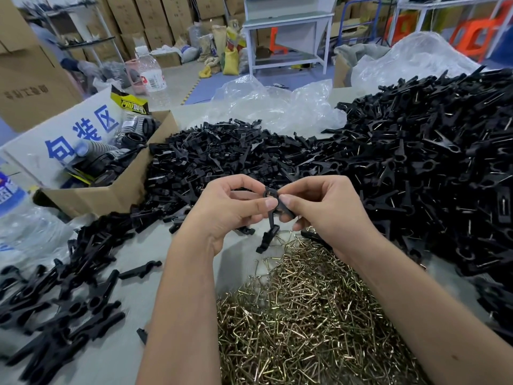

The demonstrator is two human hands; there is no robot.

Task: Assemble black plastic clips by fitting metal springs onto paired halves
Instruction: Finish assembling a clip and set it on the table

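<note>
Both hands meet directly above the far edge of the pile of metal springs (299, 307), which lies nearest the person so a spring is always within reach. The left hand (227, 209) has its thumb and curled fingers pinching the upper end of a pair of black clip halves (270, 215), while the right hand (327, 207) pinches the same piece from the other side, fingers curled close around it; the two thumbs nearly touch, likely to keep the halves aligned against each other. The lower ends of the halves hang down toward the springs, just clear of them. Whether a spring is already seated on the pair I cannot tell, since the fingers hide the joint. Beyond the springs, on the far side, spreads a heap of loose halves (222, 157); to the right of the springs rises a larger mound of clips showing metal glints (433, 151), apparently finished ones, kept apart from the unassembled stock
</note>
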